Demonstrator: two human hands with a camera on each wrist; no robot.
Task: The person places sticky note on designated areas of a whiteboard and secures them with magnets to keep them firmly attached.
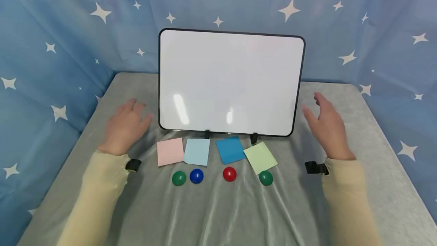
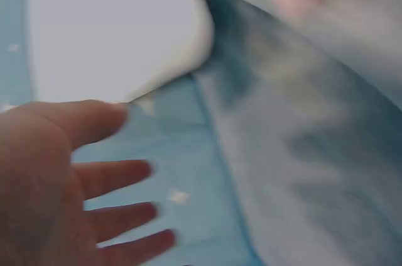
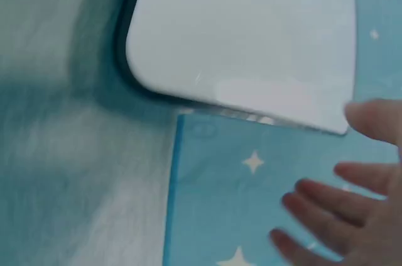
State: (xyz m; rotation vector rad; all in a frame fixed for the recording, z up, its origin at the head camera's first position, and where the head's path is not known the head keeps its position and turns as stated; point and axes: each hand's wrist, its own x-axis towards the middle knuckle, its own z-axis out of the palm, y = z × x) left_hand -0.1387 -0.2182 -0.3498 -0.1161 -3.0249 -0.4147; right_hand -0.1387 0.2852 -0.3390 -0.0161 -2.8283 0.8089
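A black-framed whiteboard (image 1: 228, 82) leans upright on a stand at the back of the table. My left hand (image 1: 124, 126) is held to its left with fingers spread, touching nothing. To its right my right hand (image 1: 327, 126) also has its fingers apart and holds nothing. In front of the board lie a pink sticky note (image 1: 170, 152), a light blue sticky note (image 1: 197, 152), a blue sticky note (image 1: 230, 150) and a light green sticky note (image 1: 260, 157). Closer in are two green round magnets (image 1: 179, 178), a dark blue magnet (image 1: 196, 176) and a red magnet (image 1: 230, 174).
Grey cloth (image 1: 211, 215) with some wrinkles covers the table. Two black stand feet (image 1: 254, 138) stick out under the board's lower edge. A blue curtain (image 1: 61, 41) with white stars hangs behind and at both sides.
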